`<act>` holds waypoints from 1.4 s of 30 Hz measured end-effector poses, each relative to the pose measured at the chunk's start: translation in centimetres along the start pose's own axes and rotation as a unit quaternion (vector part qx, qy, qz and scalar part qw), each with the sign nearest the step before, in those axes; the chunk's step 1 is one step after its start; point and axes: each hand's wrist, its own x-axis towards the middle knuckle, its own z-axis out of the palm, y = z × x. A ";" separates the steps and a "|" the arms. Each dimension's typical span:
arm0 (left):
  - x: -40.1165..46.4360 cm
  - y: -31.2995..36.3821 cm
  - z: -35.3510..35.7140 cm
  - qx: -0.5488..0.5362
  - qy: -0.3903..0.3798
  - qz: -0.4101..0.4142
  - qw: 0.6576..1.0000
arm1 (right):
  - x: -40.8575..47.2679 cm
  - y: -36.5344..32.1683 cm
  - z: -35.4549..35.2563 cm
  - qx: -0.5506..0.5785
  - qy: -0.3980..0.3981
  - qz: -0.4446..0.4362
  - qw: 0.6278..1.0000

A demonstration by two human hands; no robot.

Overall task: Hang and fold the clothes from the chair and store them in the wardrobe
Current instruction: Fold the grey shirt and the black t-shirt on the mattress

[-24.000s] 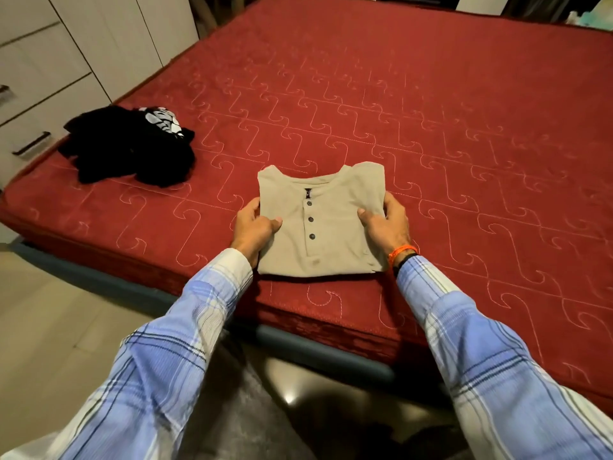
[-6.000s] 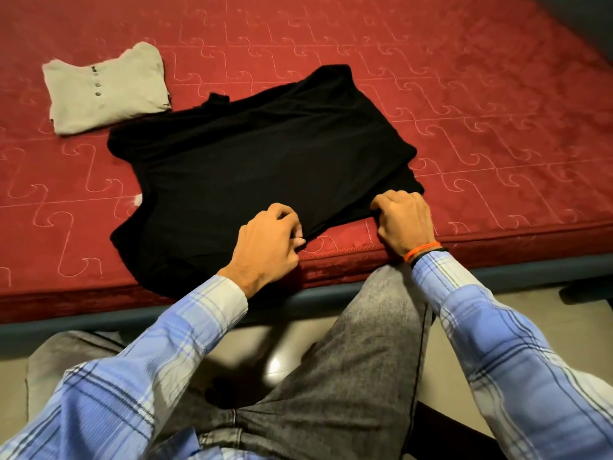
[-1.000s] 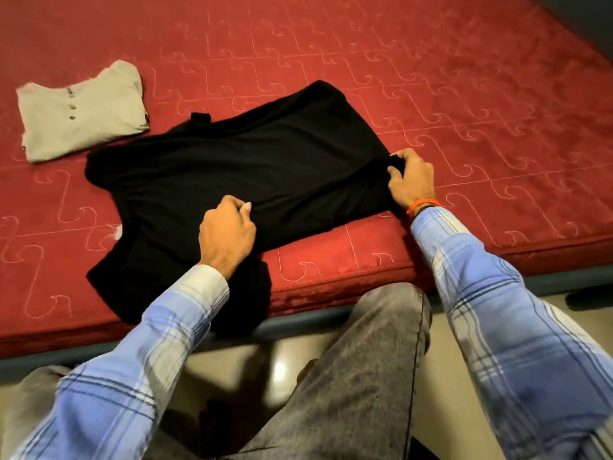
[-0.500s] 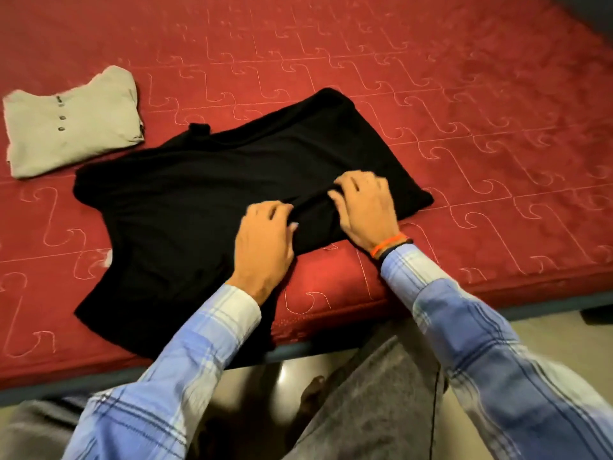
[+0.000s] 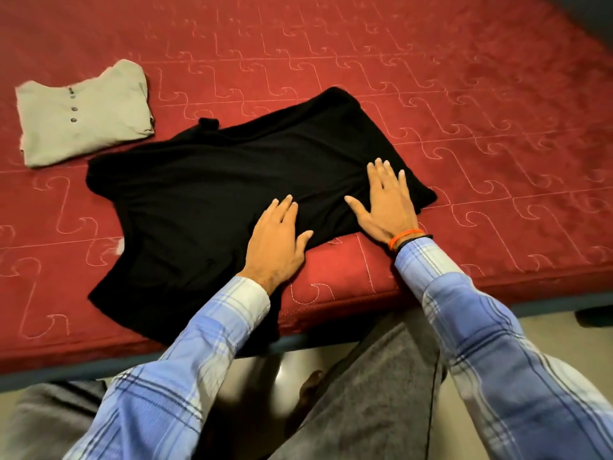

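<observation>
2 hands (left hand point(image 5: 277, 242), right hand point(image 5: 386, 202)) flat, fingers straight, pressing black shirt point(image 5: 215, 194), red mattress point(image 5: 464, 111)

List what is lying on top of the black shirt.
Both hands, left and right, lie flat, fingers straight, on the black shirt. Anything beneath it is covered; only the red mattress shows around it.

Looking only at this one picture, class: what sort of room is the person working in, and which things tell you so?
Most likely a bedroom. Both hands press flat on a black shirt spread over a red quilted mattress, a folded beige shirt lies beside it, and a tiled floor shows below the bed's edge.
</observation>
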 end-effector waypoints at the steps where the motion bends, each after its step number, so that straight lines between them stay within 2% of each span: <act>1: -0.2 0.0 -0.4 -0.016 0.006 0.000 1.000 | -0.4 -0.9 -0.1 0.015 0.022 -0.018 0.999; 7: -4.4 -2.2 -3.3 -0.064 0.096 0.023 0.993 | -4.0 -8.0 -1.0 0.112 0.106 -0.074 0.985; 9: -6.0 -3.9 -4.4 -0.060 0.115 0.019 0.991 | -5.2 -10.5 -1.4 0.145 0.106 -0.077 0.981; 15: -11.2 -10.3 -7.1 -0.048 0.107 -0.027 0.993 | -7.5 -16.5 -0.7 0.261 -0.025 0.055 0.963; 21: -14.8 -14.4 -9.7 -0.107 0.073 -0.058 0.990 | -7.0 -19.3 -0.4 0.264 -0.133 0.152 0.943; 25: -15.9 -16.2 -11.1 -0.137 0.028 -0.070 0.988 | -6.1 -20.3 -0.5 0.326 -0.195 0.171 0.909; 28: -16.0 -17.3 -11.6 -0.181 0.002 -0.060 0.982 | -5.1 -20.3 0.3 0.416 -0.201 0.169 0.871; 29: -16.0 -17.7 -11.8 -0.181 -0.009 -0.048 0.982 | -5.0 -20.5 0.2 0.445 -0.202 0.172 0.855; 32: -15.8 -18.3 -12.1 -0.160 -0.035 -0.015 0.986 | -5.0 -21.0 -1.1 0.539 -0.245 0.208 0.779; 33: -15.7 -18.4 -12.1 -0.155 -0.040 -0.011 0.987 | -4.9 -21.0 -1.4 0.546 -0.259 0.220 0.766; 35: -15.8 -18.6 -12.0 -0.156 -0.029 -0.005 0.987 | -4.5 -21.2 -1.6 0.536 -0.277 0.226 0.765; 39: -16.1 -18.8 -11.7 -0.170 0.048 0.015 0.984 | -3.2 -21.7 -1.5 0.535 -0.272 0.244 0.762; 42: -16.5 -18.8 -11.6 -0.193 0.096 -0.021 0.976 | -2.1 -22.2 -1.6 0.548 -0.295 0.281 0.731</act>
